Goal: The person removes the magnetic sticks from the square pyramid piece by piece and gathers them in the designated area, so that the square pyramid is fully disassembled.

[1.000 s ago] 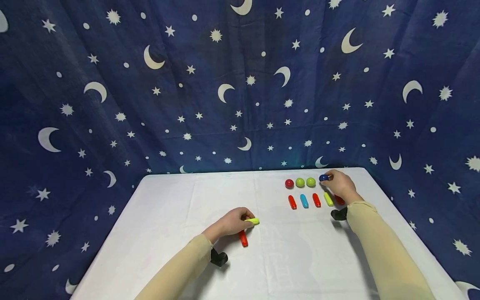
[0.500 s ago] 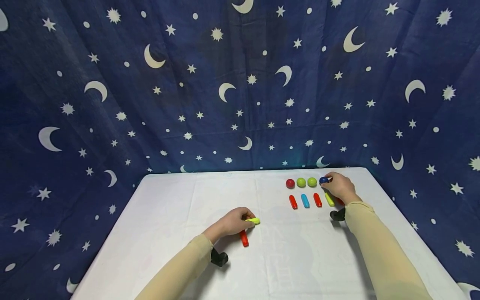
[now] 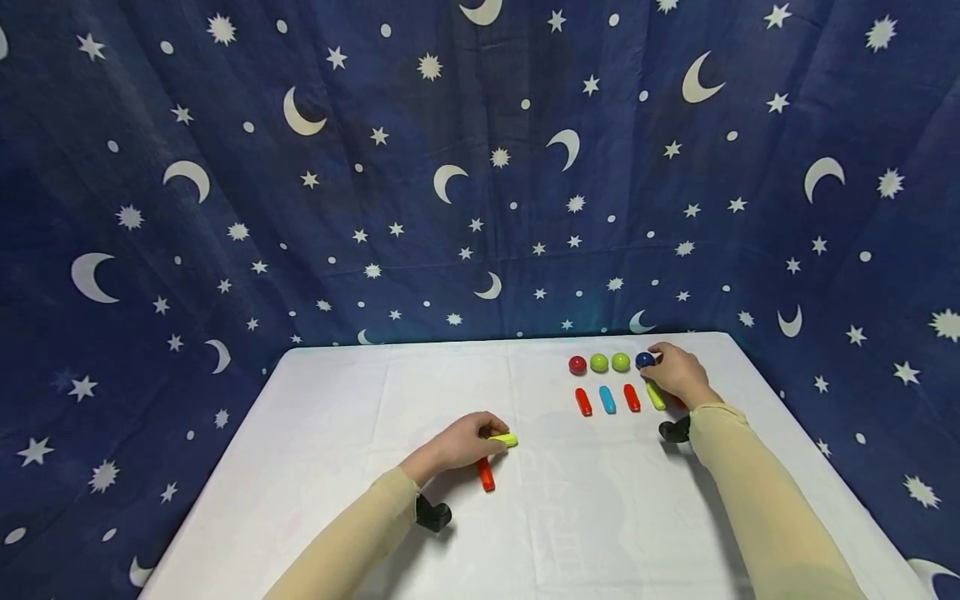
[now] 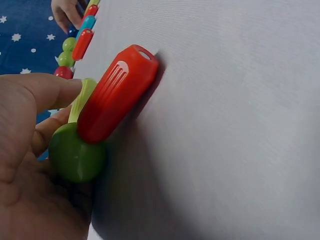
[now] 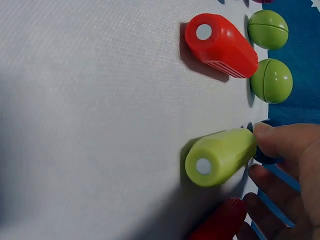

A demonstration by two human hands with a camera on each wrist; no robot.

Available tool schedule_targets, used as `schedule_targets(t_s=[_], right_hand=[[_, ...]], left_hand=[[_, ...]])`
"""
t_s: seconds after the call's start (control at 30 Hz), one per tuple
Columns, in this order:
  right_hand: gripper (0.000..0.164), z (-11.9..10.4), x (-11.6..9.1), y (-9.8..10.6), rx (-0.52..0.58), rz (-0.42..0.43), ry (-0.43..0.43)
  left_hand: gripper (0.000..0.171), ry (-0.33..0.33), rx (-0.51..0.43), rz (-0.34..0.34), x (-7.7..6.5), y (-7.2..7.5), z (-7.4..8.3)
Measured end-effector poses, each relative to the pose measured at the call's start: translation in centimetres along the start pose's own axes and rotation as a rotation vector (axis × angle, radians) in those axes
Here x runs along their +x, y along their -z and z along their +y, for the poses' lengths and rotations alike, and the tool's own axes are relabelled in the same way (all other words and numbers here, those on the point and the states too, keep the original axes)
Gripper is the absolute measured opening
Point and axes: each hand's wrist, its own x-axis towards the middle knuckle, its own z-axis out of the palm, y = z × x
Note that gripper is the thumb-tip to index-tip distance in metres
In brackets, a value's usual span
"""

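Observation:
My left hand (image 3: pixel 459 442) pinches a yellow-green magnetic rod (image 3: pixel 509 439) between thumb and fingers over the middle of the table. In the left wrist view, a green ball (image 4: pixel 75 155) sits by the palm, and a red magnetic rod (image 4: pixel 117 92) touches it, slanting away. That ball is hidden in the head view. At the table's far right, my right hand (image 3: pixel 677 372) pinches a dark blue ball (image 3: pixel 644 360) at the end of the ball row. A yellow magnetic rod (image 5: pixel 220 157) lies just below its thumb; a red rod (image 5: pixel 220 220) is partly covered by that hand.
Left of the blue ball stand two green balls (image 3: pixel 620 362) and a red ball (image 3: pixel 577 365). Before them lie a red rod (image 3: pixel 583 402), a light blue rod (image 3: pixel 607 400) and another red rod (image 3: pixel 632 398). A starry curtain (image 3: pixel 480 208) hangs behind the white table (image 3: pixel 360 400).
My right hand has come slightly nearer with the dark blue ball, bringing it level with the ball row. My left hand keeps its place and hold on the yellow-green magnetic rod.

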Motion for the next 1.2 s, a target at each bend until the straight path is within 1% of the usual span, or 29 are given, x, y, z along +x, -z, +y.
schedule_targets(t_s=[0.1, 0.23, 0.3, 0.37, 0.43, 0.5, 0.57, 0.63, 0.7, 0.77, 0.83, 0.9, 0.97, 1.0, 1.07, 1.2], right_hand=[[0.059, -0.1, -0.5, 0.4, 0.000, 0.039, 0.013], [0.054, -0.7, -1.1, 1.0, 0.013, 0.163, 0.075], [0.051, -1.3, -1.5, 1.3, 0.031, 0.228, 0.121], [0.048, -2.2, -1.9, 1.5, 0.063, 0.274, 0.166], [0.046, -3.2, -2.5, 1.5, 0.091, 0.294, 0.223], [0.044, -4.5, -3.3, 1.2, 0.115, 0.290, 0.283], [0.042, -6.0, -4.2, 0.5, 0.127, 0.268, 0.355], [0.039, -7.6, -5.1, -0.7, 0.138, 0.218, 0.428], [0.036, -9.2, -6.2, -2.3, 0.131, 0.149, 0.495], [0.034, -10.7, -7.3, -4.1, 0.113, 0.057, 0.553], [0.033, -11.9, -8.4, -6.0, 0.087, -0.046, 0.589], [0.032, -12.8, -9.3, -7.7, 0.064, -0.140, 0.597], [0.030, -13.4, -9.9, -9.2, 0.047, -0.209, 0.592], [0.028, -13.6, -10.0, -9.9, 0.039, -0.227, 0.594], [0.024, -13.9, -10.2, -10.9, 0.023, -0.236, 0.601], [0.019, -14.1, -10.3, -12.0, -0.004, -0.208, 0.607]], left_hand=[[0.033, -0.036, -0.005, 0.008, -0.3, 0.5, -0.2], [0.041, -0.056, 0.005, 0.056, -1.1, 1.6, -0.4], [0.043, -0.037, 0.019, 0.090, -1.7, 2.2, -0.5], [0.044, -0.004, 0.043, 0.118, -2.2, 2.7, -0.7], [0.045, 0.039, 0.068, 0.134, -2.7, 3.0, -0.8], [0.047, 0.085, 0.096, 0.129, -3.1, 3.0, -0.9], [0.047, 0.118, 0.108, 0.113, -3.4, 2.8, -1.0], [0.046, 0.130, 0.109, 0.098, -3.4, 2.4, -1.0], [0.042, 0.125, 0.108, 0.087, -3.2, 2.0, -0.8], [0.038, 0.110, 0.112, 0.087, -2.7, 1.7, -0.7], [0.034, 0.090, 0.125, 0.093, -2.3, 1.5, -0.5], [0.031, 0.072, 0.140, 0.095, -1.7, 1.3, -0.3], [0.029, 0.059, 0.144, 0.092, -1.3, 1.2, -0.2], [0.028, 0.054, 0.143, 0.089, -1.1, 1.2, -0.1], [0.028, 0.040, 0.140, 0.089, -0.9, 1.1, -0.1], [0.029, 0.033, 0.151, 0.092, -0.5, 1.0, -0.1]])
